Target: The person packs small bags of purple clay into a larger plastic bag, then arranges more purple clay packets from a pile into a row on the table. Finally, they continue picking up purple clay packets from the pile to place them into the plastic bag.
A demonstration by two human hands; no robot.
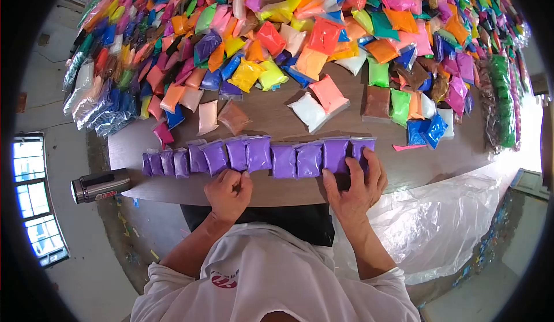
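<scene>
A row of several purple packets [258, 153] in clear wrapping lies side by side along the near part of the brown table [288, 192]. My right hand [360, 186] is at the row's right end, fingers apart, with fingertips touching the last purple packets [336, 154]. My left hand [228, 192] is curled closed at the table's front edge, just below the middle of the row; whether anything is inside it is hidden.
A large heap of many-coloured packets [277, 39] covers the far side. A white packet [309, 111] and a salmon packet [329, 94] lie before it. A metal flask [101, 185] lies at the left edge. Clear plastic sheeting [433, 224] hangs at the right.
</scene>
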